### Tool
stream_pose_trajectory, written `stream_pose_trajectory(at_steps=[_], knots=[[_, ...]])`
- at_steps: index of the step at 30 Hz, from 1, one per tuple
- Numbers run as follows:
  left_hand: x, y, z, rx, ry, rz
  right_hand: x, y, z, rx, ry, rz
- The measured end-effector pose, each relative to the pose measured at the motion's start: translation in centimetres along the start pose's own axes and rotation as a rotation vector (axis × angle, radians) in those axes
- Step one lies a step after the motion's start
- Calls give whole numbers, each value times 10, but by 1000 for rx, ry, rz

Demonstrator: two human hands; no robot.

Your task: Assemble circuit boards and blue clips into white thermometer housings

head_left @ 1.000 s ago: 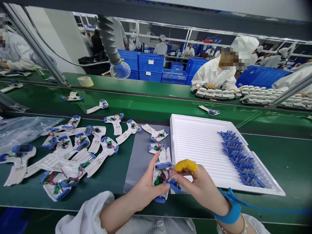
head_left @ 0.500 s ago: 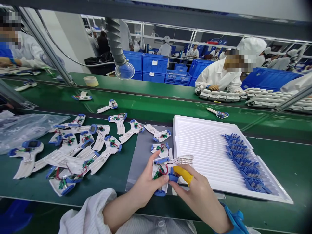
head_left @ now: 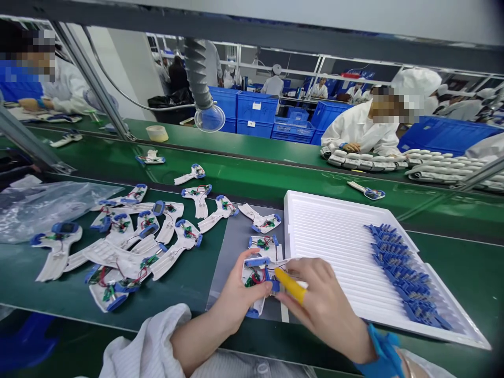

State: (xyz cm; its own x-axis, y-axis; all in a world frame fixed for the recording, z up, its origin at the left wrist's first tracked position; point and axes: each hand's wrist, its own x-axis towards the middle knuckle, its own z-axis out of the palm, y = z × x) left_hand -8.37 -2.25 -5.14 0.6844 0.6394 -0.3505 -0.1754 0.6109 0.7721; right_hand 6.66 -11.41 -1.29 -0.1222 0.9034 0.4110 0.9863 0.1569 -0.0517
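Note:
My left hand [head_left: 236,294] is closed round an open white device shell [head_left: 252,277] with a circuit board, red wires and blue trim, held just above a grey mat [head_left: 232,252]. My right hand [head_left: 321,304], with a yellow finger cot [head_left: 290,284] on the index finger, pinches a small blue part [head_left: 274,285] against the shell's inside. A blue strap [head_left: 384,349] circles my right wrist.
Several similar open shells [head_left: 129,236] lie scattered at left on the green bench. A white ribbed tray [head_left: 331,236] at right holds rows of blue parts [head_left: 401,273]. A clear bag [head_left: 47,205] lies far left. Beyond the conveyor, people in white coats work near blue crates [head_left: 252,113].
My right index finger swung from raised above the shell down onto it, pressing the blue part in. The view shifted so everything sits slightly further right and lower.

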Motion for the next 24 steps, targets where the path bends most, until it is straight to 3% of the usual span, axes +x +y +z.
stream_pose_trajectory(at_steps=[3,6,9,12,15,18,21,24], knots=[[16,13,-10,289,-26,138,21,32,-4,378,-157,289],[49,25,-27,560,-66,259,59,72,13,672,-394,480],[83,28,-44,711,-31,329,100,106,46,713,-319,624],[99,20,-50,916,-38,395,131,122,77,762,-184,773],[102,10,-47,1100,-146,408,145,127,95,807,-72,835],[99,11,-44,1225,-212,378,154,134,99,804,-9,861],[85,22,-49,1295,-225,302,162,144,101,766,-40,875],[57,33,-60,1300,-252,180,172,153,107,681,-97,847]])
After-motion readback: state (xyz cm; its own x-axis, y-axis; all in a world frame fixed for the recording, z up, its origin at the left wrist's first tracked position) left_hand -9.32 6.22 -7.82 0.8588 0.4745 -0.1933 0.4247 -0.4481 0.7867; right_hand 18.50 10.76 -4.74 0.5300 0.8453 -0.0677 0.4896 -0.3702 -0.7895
